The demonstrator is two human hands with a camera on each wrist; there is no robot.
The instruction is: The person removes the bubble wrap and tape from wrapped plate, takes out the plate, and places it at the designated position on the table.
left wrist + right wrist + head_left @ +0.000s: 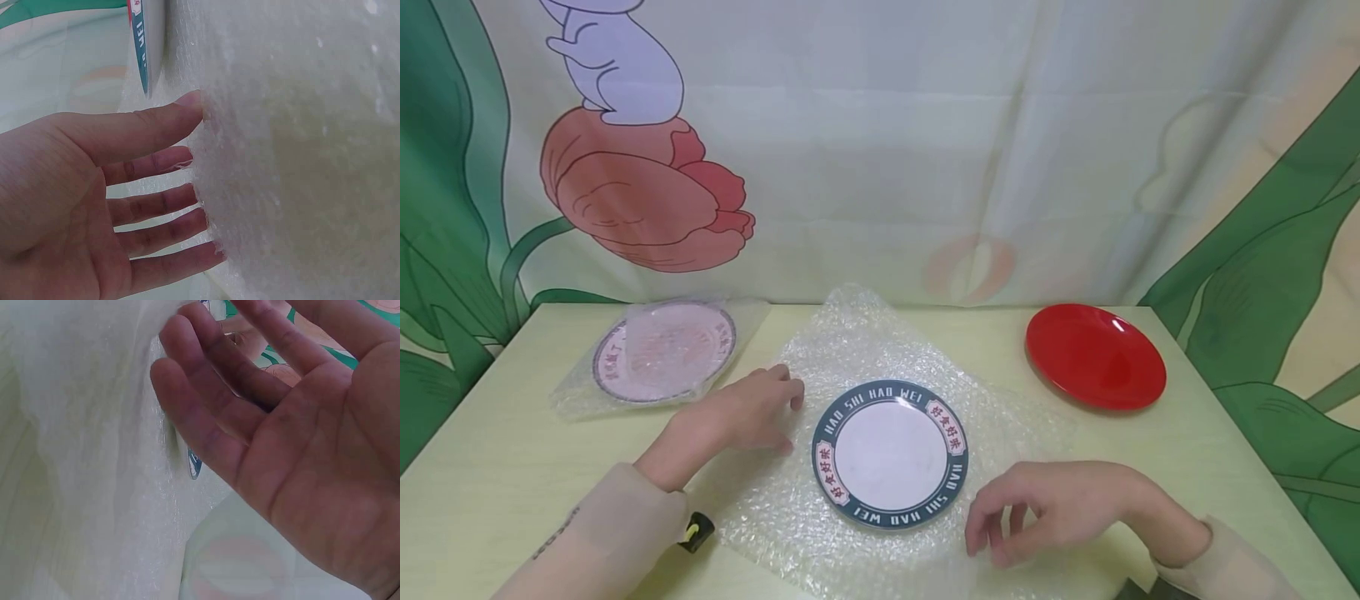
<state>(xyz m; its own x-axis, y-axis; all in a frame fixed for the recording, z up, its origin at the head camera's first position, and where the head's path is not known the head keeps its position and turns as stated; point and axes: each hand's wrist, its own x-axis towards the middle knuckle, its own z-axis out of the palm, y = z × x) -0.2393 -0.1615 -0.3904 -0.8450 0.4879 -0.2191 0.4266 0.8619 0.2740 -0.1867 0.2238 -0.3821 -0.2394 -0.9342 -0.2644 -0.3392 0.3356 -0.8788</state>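
A white plate with a dark green lettered rim (891, 454) lies face up on a spread sheet of bubble wrap (857, 342). My left hand (747, 412) is at the wrap's left part, left of the plate; in the left wrist view its fingertips (197, 219) touch the wrap, fingers nearly straight and spread. To the plate's lower right, my right hand (1048, 508) hovers with loosely bent fingers over the wrap. The right wrist view shows its palm (312, 444) with nothing held in it. The plate's edge (194, 464) peeks out behind those fingers.
A plate wrapped in bubble wrap (662, 350) lies at the back left of the table (467, 492). At the back right sits a red plate (1096, 357). A small black-and-yellow object (697, 532) shows beside the left sleeve. A printed curtain (880, 167) hangs behind the table.
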